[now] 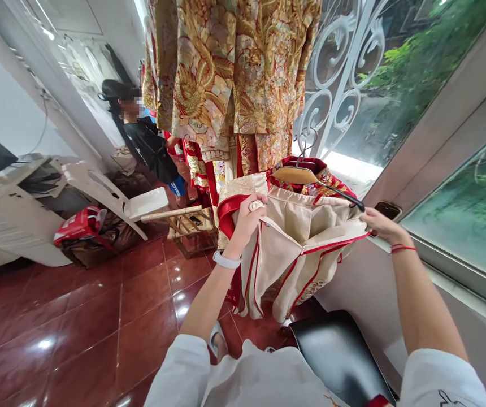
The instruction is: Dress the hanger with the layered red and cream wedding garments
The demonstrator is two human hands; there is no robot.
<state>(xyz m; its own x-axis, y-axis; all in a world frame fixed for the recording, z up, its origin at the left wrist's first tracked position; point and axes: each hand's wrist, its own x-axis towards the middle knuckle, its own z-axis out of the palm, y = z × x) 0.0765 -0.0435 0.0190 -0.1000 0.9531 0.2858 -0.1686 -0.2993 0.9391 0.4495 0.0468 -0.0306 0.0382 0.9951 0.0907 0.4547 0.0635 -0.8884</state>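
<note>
Between my hands spreads a cream skirt with red piping, its waistband pulled wide. My left hand is closed on the left end of the waistband, where pale fabric bunches at the fingers. On the other side, my right hand pinches the skirt's right edge beside the black tip of a hanger. That hanger has a wooden middle and a dark hook. Just behind it shows a red embroidered garment. Some of my right fingers are hidden.
Gold embroidered jackets hang above. A black chair seat is close below on the right, near the window ledge. A bamboo stool, white chair and red bag stand left. Another person is farther back.
</note>
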